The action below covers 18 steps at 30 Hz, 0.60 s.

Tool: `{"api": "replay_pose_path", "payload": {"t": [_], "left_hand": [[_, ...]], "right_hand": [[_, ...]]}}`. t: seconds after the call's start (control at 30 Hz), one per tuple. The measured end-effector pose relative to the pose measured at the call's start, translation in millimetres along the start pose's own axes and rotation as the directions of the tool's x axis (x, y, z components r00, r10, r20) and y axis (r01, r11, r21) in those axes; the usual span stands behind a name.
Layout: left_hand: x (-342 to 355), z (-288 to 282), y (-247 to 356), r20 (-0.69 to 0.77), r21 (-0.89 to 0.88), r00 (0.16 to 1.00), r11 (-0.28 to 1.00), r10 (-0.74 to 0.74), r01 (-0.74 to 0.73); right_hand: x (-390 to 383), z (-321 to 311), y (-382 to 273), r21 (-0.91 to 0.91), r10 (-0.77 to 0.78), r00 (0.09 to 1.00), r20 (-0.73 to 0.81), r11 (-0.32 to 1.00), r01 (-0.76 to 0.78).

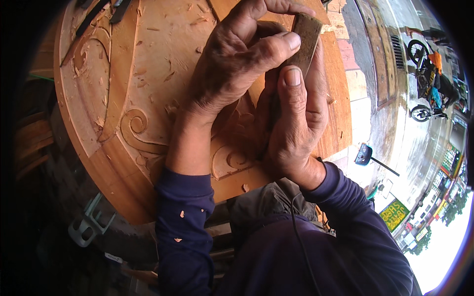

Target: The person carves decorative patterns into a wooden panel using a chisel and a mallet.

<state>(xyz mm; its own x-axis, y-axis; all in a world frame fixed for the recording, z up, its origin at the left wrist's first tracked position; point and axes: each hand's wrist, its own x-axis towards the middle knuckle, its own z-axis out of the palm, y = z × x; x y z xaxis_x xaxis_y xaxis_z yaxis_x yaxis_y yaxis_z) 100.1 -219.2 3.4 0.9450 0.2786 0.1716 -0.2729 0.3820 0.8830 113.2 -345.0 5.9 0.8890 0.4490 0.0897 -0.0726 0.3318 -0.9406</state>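
A narrow, flat brown block (307,42), worn like a sharpening stone, is held over a carved wooden panel (163,64). My left hand (237,59) pinches its upper part, thumb on the near face and index finger bent over the top end. Lower down, my right hand (298,116) closes around the block's bottom end, its thumb pointing up and its fingers behind. Something dark in the shadow between my palms cannot be made out. Scrolls and curved bands are cut into the panel, with wood shavings (170,76) scattered across it.
Two dark, narrow tools (91,19) lie at the panel's far left. A pale green plastic chair (86,222) stands low on the left. To the right are a tiled floor (358,84), a dustpan (364,154) with a long handle, and a parked motorcycle (429,84) beyond.
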Motion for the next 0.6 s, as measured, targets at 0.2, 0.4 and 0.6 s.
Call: {"api": "replay_pose_path", "payload": {"t": [0.2,0.4,0.6], "left_hand": [[5,8,19,-0.11,0.089,0.992,0.995,0.062,-0.052],[4,13,25,-0.133,0.118,0.99,0.991,-0.042,0.058],[7,3,5,0.042,0.108,0.999,0.994,-0.029,0.024]], "right_hand": [[23,-15,-10,0.344,0.291,0.956,-0.044,0.903,-0.259],[10,5,-27,0.066,0.075,0.996,-0.048,0.995,-0.071],[-1,7,-28,-0.002,-0.032,0.992,-0.125,0.999,0.032]]}}
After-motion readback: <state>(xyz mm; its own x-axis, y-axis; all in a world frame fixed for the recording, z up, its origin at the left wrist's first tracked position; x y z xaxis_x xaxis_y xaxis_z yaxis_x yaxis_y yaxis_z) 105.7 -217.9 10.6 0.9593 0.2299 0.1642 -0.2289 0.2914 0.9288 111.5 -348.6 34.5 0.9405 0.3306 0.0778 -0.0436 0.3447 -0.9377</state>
